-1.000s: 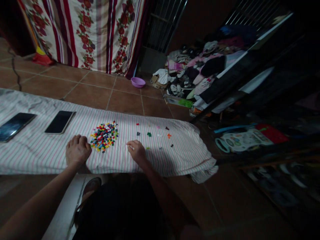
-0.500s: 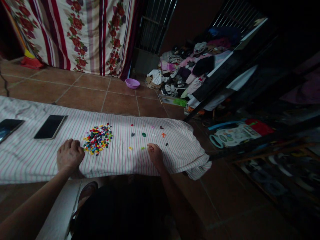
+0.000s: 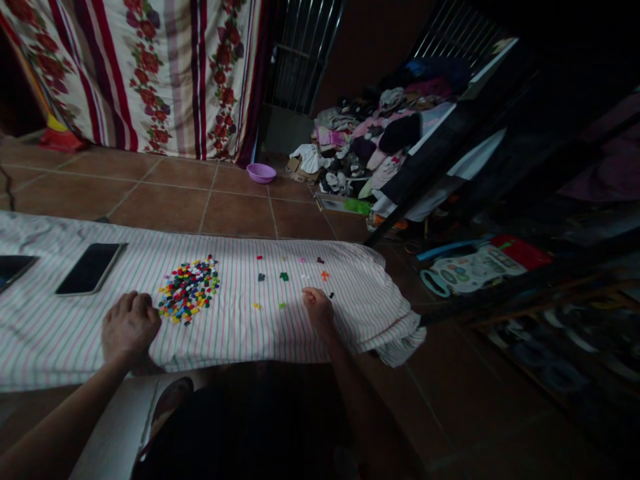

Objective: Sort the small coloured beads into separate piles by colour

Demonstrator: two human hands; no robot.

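A heap of small multicoloured pieces (image 3: 190, 290) lies on the striped cloth (image 3: 240, 340). Left of it my left hand (image 3: 131, 325) rests on the cloth, fingers curled; whatever may be under them is hidden. My right hand (image 3: 319, 307) is closed in a pinch below the white pieces (image 3: 305, 277), and what it holds is too small to name. Around it, small colour groups lie apart: orange (image 3: 325, 275), black (image 3: 331, 295), dark green (image 3: 284, 276), grey (image 3: 261, 277), lime (image 3: 282, 305), yellow (image 3: 257, 306), red (image 3: 259, 257), pink (image 3: 302, 261) and brown (image 3: 321, 260).
Two phones lie at the left, one whole (image 3: 91, 269) and one cut by the frame edge (image 3: 14, 270). Beyond the cloth are a purple basin (image 3: 261, 173) and piled clothes (image 3: 373, 137). A dark metal bar (image 3: 400, 217) rises at the right end.
My right hand has moved right, from beside the lime pieces to below the white ones. My left hand stays beside the heap. The camera view has shifted slightly.
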